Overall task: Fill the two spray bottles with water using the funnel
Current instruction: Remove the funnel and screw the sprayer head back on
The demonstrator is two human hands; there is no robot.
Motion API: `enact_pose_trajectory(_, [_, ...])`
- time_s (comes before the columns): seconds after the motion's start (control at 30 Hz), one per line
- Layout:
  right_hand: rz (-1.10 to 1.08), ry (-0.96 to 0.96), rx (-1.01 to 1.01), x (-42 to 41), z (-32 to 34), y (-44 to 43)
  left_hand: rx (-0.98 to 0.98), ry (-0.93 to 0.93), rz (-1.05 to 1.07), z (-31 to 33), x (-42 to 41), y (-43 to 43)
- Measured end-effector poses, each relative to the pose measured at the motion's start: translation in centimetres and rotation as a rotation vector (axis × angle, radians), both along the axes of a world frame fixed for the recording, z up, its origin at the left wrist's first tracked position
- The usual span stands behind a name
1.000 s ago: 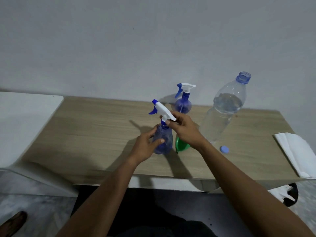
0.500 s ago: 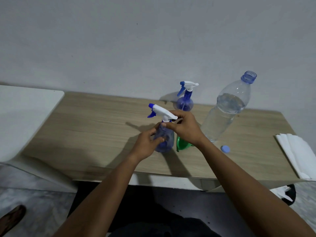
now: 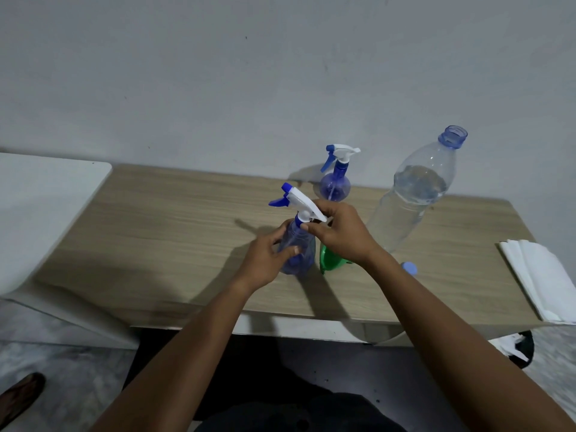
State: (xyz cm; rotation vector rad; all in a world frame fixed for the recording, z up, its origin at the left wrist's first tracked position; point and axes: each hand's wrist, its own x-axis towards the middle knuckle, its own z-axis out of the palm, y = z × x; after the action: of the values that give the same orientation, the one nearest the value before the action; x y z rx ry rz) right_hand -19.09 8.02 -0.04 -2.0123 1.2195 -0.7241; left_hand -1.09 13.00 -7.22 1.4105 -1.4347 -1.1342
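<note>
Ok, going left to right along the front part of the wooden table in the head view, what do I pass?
Held spray bottle → green funnel → big water bottle → white paper stack.

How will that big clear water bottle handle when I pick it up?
The big water bottle looks mostly full, so probably heavy and sloshy. Its clear plastic wall may dent under a squeeze. It stands uncapped, so tilting it carelessly would likely spill.

Left hand point(image 3: 265, 260) grips near spray bottle point(image 3: 296, 254); right hand point(image 3: 343, 235) pinches its trigger head point(image 3: 304, 205).
</note>
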Motion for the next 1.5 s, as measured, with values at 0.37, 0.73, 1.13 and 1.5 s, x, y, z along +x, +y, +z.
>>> enact_pose_trajectory(0.37, [0.117, 0.270, -0.070, 0.0, 1.4, -1.1, 0.008, -0.030, -0.001, 0.2, 0.1, 0.0])
enact_pose_trajectory(0.73, [0.137, 0.240, -0.088, -0.7, 0.9, -0.5, 0.007, -0.002, -0.004, 0.4, 0.0, 0.2])
enact_pose_trajectory(1.13, [0.084, 0.373, -0.148, -0.1, 1.9, -1.0, 0.002, 0.015, -0.006, 0.3, -0.1, 0.1])
enact_pose_trajectory(1.5, [-0.084, 0.273, -0.234, 0.7, -0.2, -0.2, 0.000, -0.016, 0.004, 0.4, -0.1, 0.1])
